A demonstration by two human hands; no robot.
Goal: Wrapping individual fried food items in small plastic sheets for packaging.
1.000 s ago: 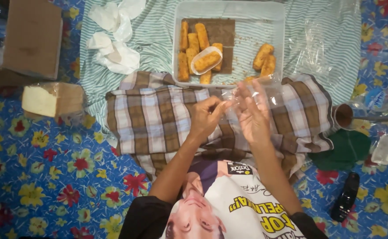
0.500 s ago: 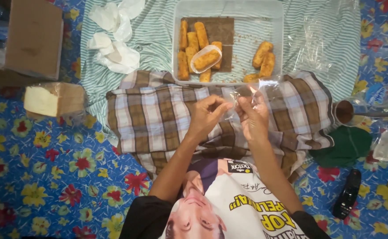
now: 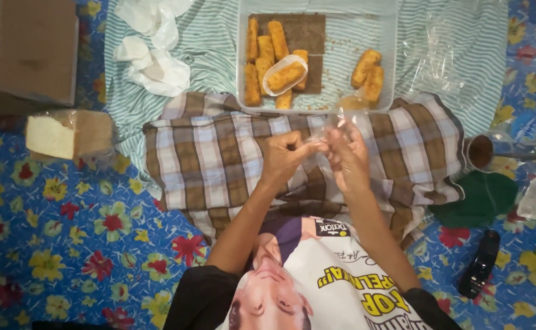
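Clear plastic bag (image 3: 335,122) (crumpled, held up) above checked cloth.

The scene was evenly and fairly brightly lit from above, with only soft, faint shadows. Glare sat on the clear plastic sheet (image 3: 451,49) at upper right — and on the white crumpled wrappers (image 3: 152,55). Detail was soft overall; the hands looked slightly blurred, and corners bent a little — mild wide-angle distortion.

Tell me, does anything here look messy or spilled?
A little. Crumbs are scattered on the floor of the clear tray around the fried sticks, and crumpled white paper lies loose on the striped cloth. Nothing looks broken.
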